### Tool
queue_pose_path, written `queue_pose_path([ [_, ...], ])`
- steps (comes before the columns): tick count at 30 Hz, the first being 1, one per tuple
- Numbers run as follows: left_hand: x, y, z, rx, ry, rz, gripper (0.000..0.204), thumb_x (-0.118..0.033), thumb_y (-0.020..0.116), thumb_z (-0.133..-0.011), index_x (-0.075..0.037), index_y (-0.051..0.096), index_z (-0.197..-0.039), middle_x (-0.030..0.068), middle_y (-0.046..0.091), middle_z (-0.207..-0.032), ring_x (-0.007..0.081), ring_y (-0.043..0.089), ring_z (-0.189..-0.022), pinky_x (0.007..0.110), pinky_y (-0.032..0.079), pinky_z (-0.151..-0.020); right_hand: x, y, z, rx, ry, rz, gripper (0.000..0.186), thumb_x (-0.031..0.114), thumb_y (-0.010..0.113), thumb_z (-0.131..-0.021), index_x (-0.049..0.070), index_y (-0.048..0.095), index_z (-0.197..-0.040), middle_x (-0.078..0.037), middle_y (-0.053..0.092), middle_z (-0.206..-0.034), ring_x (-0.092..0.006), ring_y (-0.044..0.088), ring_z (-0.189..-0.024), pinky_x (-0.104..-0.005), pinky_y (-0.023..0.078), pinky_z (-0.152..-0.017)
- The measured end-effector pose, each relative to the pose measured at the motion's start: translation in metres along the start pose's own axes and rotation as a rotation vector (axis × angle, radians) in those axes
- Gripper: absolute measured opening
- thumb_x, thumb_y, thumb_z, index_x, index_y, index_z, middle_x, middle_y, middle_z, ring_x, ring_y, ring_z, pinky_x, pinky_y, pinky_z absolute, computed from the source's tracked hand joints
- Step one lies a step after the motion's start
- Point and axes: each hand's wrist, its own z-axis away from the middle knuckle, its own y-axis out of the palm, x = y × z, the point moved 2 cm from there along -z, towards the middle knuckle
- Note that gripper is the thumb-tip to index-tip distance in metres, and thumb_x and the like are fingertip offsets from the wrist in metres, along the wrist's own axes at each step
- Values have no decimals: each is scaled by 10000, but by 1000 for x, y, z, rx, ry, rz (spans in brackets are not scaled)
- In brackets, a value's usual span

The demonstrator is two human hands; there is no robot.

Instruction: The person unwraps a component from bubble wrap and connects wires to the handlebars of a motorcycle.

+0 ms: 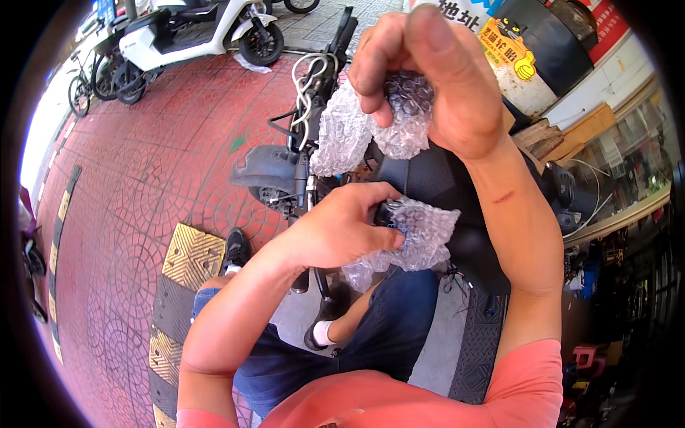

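Observation:
My left hand (339,227) is closed around a small dark part in clear bubble wrap (424,232), over my lap. The wrap spreads loosely to the right and below the fingers; most of the part is hidden. Higher up, my right hand (449,78) is raised with its fingers curled round another piece of bubble wrap (407,135). Something dark shows through that wrap, too covered to name. A further crumpled bubble wrap piece (341,132) hangs left of it, beside the handlebar; I cannot tell if the two are joined.
Just beyond my hands stands a scooter with a black seat (421,178), a grey mudguard (264,165) and a looped white cable (308,93). A yellow and black ramp (189,257) lies at left. White scooter (178,39) stands far left; wooden boards (578,132) and a glass case (628,143) are right.

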Motion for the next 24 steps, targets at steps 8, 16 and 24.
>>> queue_pose_path([
  [8, -9, -40, 1, -323, 10, 640, 325, -94, 707, -962, 29, 645, -1257, 122, 743, -1151, 224, 727, -1090, 402, 596, -958, -9, -8, 32, 117, -428, 973, 313, 376, 813, -853, 84, 701, -842, -87, 635, -732, -266, 644, -693, -362, 501, -695],
  [16, 4, -31, 6, -386, 162, 730, 463, 52, 706, -903, 15, 557, -1340, 110, 695, -1210, 223, 705, -1113, 418, 574, -1017, -45, -8, 27, 270, -376, 1185, 218, 238, 746, -875, 85, 695, -1021, -57, 691, -1087, -284, 626, -1114, -458, 421, -1035],
  [24, 10, -24, -1, -432, 227, 647, 596, 137, 665, -842, -3, 512, -1401, 73, 662, -1210, 178, 676, -1086, 348, 567, -946, -47, -12, 29, 289, -277, 1058, 297, 99, 659, -721, 33, 677, -1010, -125, 677, -1066, -340, 617, -1096, -486, 450, -1028],
])
